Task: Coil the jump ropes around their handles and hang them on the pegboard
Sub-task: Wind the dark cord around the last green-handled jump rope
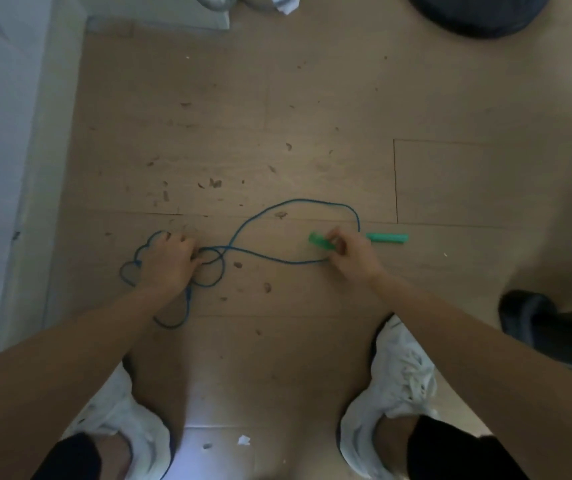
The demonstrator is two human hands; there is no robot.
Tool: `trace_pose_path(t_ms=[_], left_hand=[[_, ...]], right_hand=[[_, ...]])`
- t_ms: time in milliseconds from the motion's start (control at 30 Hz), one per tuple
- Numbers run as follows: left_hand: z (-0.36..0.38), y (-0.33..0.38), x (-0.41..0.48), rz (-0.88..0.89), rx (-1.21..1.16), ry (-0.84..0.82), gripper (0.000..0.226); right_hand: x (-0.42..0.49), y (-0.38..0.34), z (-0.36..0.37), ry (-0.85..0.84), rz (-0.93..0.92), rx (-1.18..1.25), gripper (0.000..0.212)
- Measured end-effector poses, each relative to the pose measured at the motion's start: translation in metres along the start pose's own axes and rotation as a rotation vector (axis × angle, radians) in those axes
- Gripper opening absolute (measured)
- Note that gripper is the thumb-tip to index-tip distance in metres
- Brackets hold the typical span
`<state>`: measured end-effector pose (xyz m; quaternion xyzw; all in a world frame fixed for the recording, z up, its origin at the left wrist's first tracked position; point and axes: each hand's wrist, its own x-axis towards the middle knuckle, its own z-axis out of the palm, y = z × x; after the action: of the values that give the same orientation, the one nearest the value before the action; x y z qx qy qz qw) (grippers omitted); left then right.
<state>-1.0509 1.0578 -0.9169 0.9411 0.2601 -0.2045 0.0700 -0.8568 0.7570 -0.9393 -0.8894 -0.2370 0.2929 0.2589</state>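
Blue jump rope (298, 200) sprawled on floor (312, 98).
Green handle (321, 241) pinched by fingers of right hand (350, 249); left hand (170, 259) on tangled loops, grip unclear.

The left hand (170, 261) is touching the tangled loops of the blue rope (305, 200) on the wooden floor (312, 98). The right hand (352, 252) is pinching a green handle (319, 241); a second green handle (386, 238) is lying just beside it

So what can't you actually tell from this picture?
Pegboard: nowhere in the head view.
Rope under the left hand: covered by it, so the grip is unclear.
Green handle: one end hidden by the right hand.
Dark round thing: cut off by the top edge.
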Motion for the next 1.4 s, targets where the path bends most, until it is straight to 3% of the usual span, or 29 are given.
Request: trace_pose_path(t_ms=[67, 133, 200, 300, 433, 500, 567, 633, 733, 900, 1067, 1167, 1267, 1400], left_hand=[[0.000, -0.010, 0.002, -0.096, 0.032, -0.013, 0.017], [-0.001, -0.014, 0.004, -0.166, 0.034, -0.010, 0.012], [-0.005, -0.008, 0.001, -0.165, 0.001, 0.023, 0.010], [-0.016, 0.020, -0.006, -0.086, -0.087, 0.105, 0.012], [-0.018, 0.061, -0.011, 0.051, -0.152, 0.189, 0.008], [-0.013, 0.081, -0.009, 0.148, -0.231, 0.192, 0.007], [-0.007, 0.103, -0.004, 0.260, -0.297, 0.173, 0.011], [-0.003, 0.129, 0.002, 0.334, -0.335, 0.151, 0.018], [0.005, 0.166, 0.015, 0.419, -0.362, 0.138, 0.032], [0.017, 0.211, 0.035, 0.482, -0.260, 0.055, 0.048], [0.022, 0.222, 0.048, 0.485, -0.258, 0.085, 0.026], [0.009, 0.215, 0.049, 0.359, -0.564, 0.014, 0.022], [-0.026, 0.200, 0.041, 0.209, -1.096, -0.215, 0.008], [-0.076, 0.177, 0.030, 0.091, -1.469, -0.394, 0.014]], right_hand=[[0.002, -0.008, -0.008, 0.145, 0.186, 0.377, 0.017], [0.005, -0.012, -0.022, 0.189, 0.380, 0.783, 0.006], [0.007, -0.004, -0.036, 0.179, 0.455, 0.944, 0.005], [0.005, 0.014, -0.049, 0.134, 0.493, 0.875, 0.012], [-0.003, 0.037, -0.051, 0.261, 0.547, 0.496, 0.025], [-0.008, 0.047, -0.050, 0.275, 0.439, 0.233, 0.034], [-0.014, 0.053, -0.047, 0.170, 0.324, 0.074, 0.041], [-0.018, 0.055, -0.040, 0.076, 0.259, -0.019, 0.038], [-0.020, 0.057, -0.032, 0.083, 0.204, -0.139, 0.028], [-0.019, 0.054, -0.031, 0.110, 0.254, 0.017, 0.023], [-0.011, 0.043, -0.038, 0.187, 0.247, 0.252, 0.017], [-0.003, 0.030, -0.041, 0.194, 0.334, 0.415, 0.010], [0.000, 0.001, -0.050, 0.012, 0.372, 0.576, 0.009], [-0.001, -0.046, -0.074, -0.162, 0.313, 0.662, 0.015]])
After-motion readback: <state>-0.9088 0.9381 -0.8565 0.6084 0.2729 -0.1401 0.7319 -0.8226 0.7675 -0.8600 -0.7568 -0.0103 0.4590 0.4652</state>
